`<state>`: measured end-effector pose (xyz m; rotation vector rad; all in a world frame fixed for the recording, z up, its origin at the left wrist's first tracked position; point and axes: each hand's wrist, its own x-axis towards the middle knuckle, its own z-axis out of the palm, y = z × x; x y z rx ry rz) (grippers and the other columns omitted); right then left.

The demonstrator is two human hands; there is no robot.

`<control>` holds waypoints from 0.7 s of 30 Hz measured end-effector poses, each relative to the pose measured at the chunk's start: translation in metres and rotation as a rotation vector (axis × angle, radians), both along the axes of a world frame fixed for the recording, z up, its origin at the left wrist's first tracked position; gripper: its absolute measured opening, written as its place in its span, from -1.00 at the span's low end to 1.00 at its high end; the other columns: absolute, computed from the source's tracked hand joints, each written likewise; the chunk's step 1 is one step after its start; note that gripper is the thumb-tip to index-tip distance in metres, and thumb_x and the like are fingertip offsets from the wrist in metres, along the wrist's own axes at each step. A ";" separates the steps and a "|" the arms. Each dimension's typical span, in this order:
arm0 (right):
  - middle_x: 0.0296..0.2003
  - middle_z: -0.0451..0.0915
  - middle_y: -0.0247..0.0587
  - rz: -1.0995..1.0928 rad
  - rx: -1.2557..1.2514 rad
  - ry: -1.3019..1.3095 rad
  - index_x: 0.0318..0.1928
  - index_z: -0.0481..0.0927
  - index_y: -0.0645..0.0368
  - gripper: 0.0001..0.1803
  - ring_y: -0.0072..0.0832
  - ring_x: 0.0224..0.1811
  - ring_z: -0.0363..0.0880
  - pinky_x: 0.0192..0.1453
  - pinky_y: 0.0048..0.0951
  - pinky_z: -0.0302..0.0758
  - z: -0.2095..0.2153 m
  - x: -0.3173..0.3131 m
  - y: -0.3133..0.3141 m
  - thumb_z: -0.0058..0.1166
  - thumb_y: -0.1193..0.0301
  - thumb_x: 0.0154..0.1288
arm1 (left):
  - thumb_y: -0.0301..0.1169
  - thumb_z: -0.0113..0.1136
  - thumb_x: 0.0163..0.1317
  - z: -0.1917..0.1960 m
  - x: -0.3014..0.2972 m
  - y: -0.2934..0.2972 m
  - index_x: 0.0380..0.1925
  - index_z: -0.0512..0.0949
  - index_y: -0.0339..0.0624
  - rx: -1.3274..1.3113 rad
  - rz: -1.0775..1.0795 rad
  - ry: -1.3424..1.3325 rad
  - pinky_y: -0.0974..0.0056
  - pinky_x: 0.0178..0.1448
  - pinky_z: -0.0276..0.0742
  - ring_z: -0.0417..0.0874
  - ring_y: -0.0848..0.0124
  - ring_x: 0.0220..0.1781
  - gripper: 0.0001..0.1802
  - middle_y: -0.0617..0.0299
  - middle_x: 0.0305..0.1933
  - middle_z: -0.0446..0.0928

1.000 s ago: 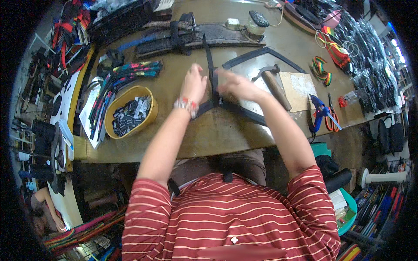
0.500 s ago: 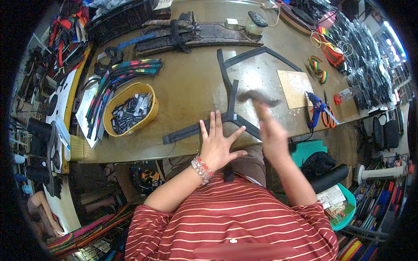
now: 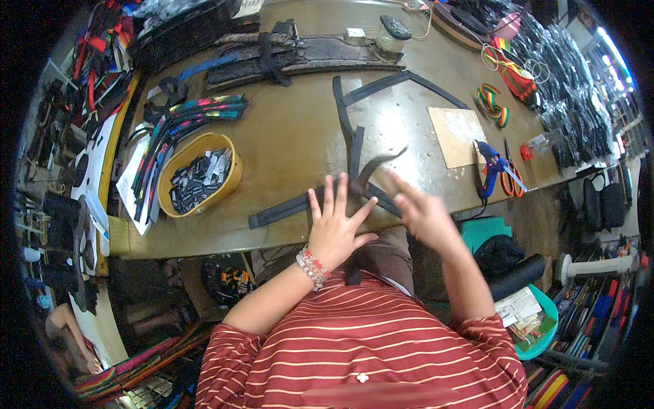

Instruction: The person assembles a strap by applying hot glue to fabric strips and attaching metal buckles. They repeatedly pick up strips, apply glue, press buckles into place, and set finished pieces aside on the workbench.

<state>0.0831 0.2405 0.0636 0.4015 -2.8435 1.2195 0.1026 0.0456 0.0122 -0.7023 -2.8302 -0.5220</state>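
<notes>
The sheets (image 3: 519, 307) in the teal bin (image 3: 552, 315) at the lower right seem to carry print, too small for me to read. My left hand (image 3: 335, 228) lies in the middle of the frame, palm down, fingers splayed wide, fingertips on the black straps (image 3: 279, 209), which meet near the table's (image 3: 272, 160) front edge. My right hand (image 3: 428, 217), just right of it, is blurred but curled around the hammer's handle; the dark hammer (image 3: 370, 169) head is over the place where the straps meet, touching or not I cannot tell.
</notes>
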 end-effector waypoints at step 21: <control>-0.17 0.55 -0.08 -0.318 0.344 0.451 -0.20 0.67 0.05 -0.78 -0.17 -0.08 0.52 -0.01 -0.23 0.45 -0.019 -0.110 0.035 0.22 0.34 0.10 | -0.32 0.07 0.35 0.026 -0.063 -0.077 -0.16 0.52 -0.37 1.320 0.064 -0.978 0.30 -0.15 0.60 0.63 0.37 -0.29 -0.72 0.13 -0.23 0.60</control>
